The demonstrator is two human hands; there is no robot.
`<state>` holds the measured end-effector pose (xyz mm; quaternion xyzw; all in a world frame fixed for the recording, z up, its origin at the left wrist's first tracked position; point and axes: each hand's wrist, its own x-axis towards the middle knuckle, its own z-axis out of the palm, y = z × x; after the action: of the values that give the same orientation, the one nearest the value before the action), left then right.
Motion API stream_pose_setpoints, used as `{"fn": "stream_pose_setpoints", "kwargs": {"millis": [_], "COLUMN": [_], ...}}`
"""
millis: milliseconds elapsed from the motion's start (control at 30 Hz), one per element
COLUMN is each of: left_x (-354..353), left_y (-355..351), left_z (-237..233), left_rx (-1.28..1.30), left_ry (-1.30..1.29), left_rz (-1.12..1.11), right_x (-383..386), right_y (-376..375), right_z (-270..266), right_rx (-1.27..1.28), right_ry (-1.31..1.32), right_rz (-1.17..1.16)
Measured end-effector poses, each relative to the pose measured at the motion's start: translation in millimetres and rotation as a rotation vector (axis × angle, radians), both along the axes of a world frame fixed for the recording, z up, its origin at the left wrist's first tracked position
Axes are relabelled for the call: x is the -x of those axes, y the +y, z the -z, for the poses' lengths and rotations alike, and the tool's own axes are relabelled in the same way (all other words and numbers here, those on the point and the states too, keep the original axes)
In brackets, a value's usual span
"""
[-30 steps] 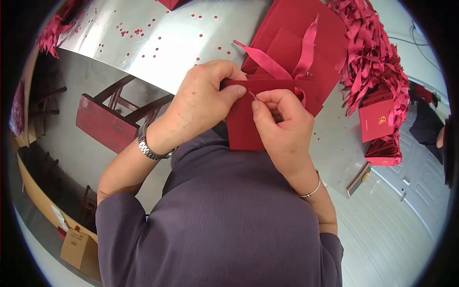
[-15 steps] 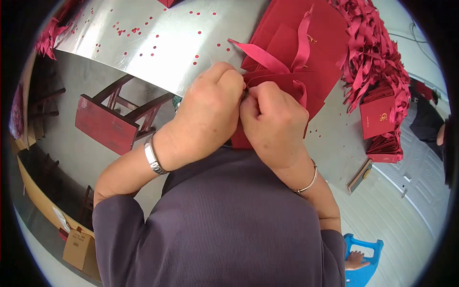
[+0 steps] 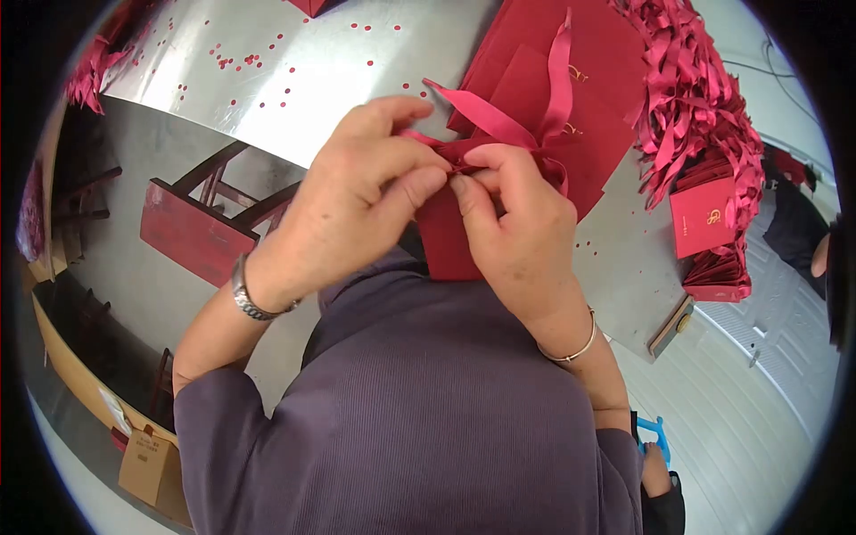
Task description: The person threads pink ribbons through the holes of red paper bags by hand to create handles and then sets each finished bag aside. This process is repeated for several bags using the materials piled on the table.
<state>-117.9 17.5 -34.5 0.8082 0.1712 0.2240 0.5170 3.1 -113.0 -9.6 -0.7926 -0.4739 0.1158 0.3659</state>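
While red bags (image 3: 602, 102) overlie metal table (image 3: 325, 98), stool (image 3: 198, 234) near.

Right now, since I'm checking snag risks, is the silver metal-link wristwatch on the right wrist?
No: the wristwatch circles the wrist of the left hand, while the right hand wears a thin silvery bangle.

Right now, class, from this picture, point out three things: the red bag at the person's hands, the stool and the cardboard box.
Red bag (image 3: 451, 253): head view, lower part of its front panel.
Stool (image 3: 196, 234): head view, middle of its red seat.
Cardboard box (image 3: 143, 467): head view, its printed side.
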Motion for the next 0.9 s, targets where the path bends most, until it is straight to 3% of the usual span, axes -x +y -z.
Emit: {"fn": "stream_pose_setpoints", "kwargs": {"millis": [100,167,300,500,633,767,833,900], "left_x": [-5,-13,-29,-47,-44,-41,-41,-42], "left_y": [15,22,34,37,33,30,31,33], "left_z": [-9,-16,-30,-31,-22,-16,-15,-13], "left_rx": [-0.118,-0.307,-0.327,-0.631,-0.576,-0.756,-0.754,-0.758], "left_ry": [0.008,0.062,0.150,0.056,0.018,0.115,0.119,0.128], "left_rz": [-0.002,0.146,0.385,0.597,0.468,0.417,0.410,0.410], "right_x": [-2,-2,-1,2,3,-1,-10,-23], "right_y": [-3,-5,-7,-10,-15,-38,-50,-70], "right_z": [-3,-6,-7,2,0,-16,-17,-4], "right_rx": [0.027,0.042,0.030,0.006,0.041,0.022,-0.180,-0.203], "right_ry": [0.024,0.067,0.086,0.111,-0.167,-0.513,-0.573,-0.519], "right_rz": [-0.007,0.008,0.041,0.054,0.021,-0.259,-0.314,-0.267]}}
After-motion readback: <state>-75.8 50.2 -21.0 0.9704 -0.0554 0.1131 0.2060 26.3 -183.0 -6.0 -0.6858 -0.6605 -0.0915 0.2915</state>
